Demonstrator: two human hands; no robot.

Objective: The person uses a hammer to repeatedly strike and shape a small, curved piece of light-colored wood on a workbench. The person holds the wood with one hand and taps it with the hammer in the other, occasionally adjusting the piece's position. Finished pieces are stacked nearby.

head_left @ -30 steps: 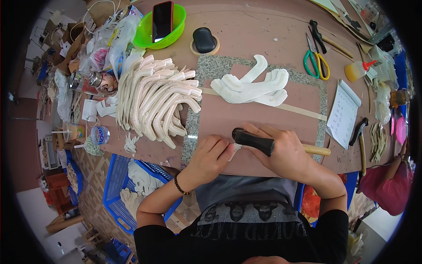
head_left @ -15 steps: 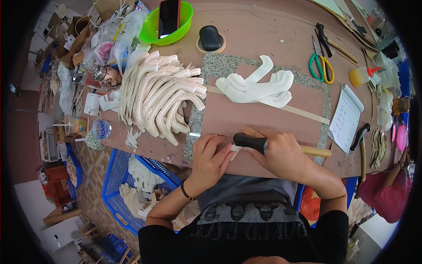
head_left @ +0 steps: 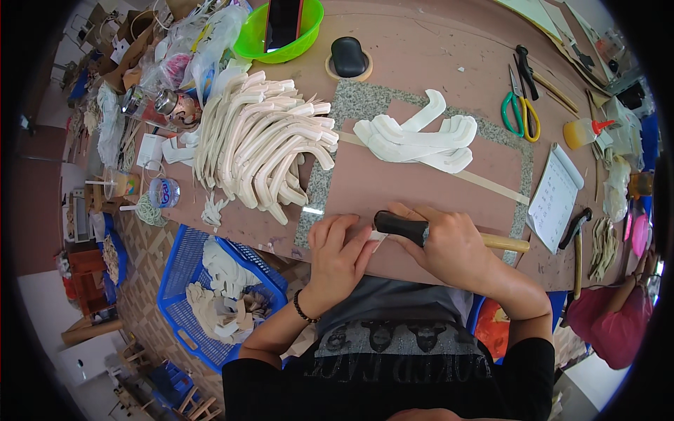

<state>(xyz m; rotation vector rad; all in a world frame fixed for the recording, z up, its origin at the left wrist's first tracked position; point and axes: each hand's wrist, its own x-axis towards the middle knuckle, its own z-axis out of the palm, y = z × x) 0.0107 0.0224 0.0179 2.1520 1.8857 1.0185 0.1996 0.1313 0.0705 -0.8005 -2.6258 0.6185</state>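
Black short-sleeved shirt (head_left: 270,389), grey printed panel (head_left: 400,342) with dark figures, dark beaded left-wrist bracelet (head_left: 302,309), grey lower garment (head_left: 393,300)

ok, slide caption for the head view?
Left hand holds a small white piece; right hand grips a black-headed, wooden-handled tool, curved pale strips heaped nearby.

The brown worktop (head_left: 414,52) carries a heap of cream curved strips (head_left: 263,140), a green plastic bowl (head_left: 298,48), a tan ring (head_left: 368,72), green-and-yellow-handled scissors (head_left: 533,128), a wooden-handled hammer (head_left: 554,92), a red-tipped squeeze bottle (head_left: 578,136), a notepad (head_left: 557,191) and a speckled grey slab (head_left: 352,105), whose brown-covered middle bears white curved strips (head_left: 418,146).
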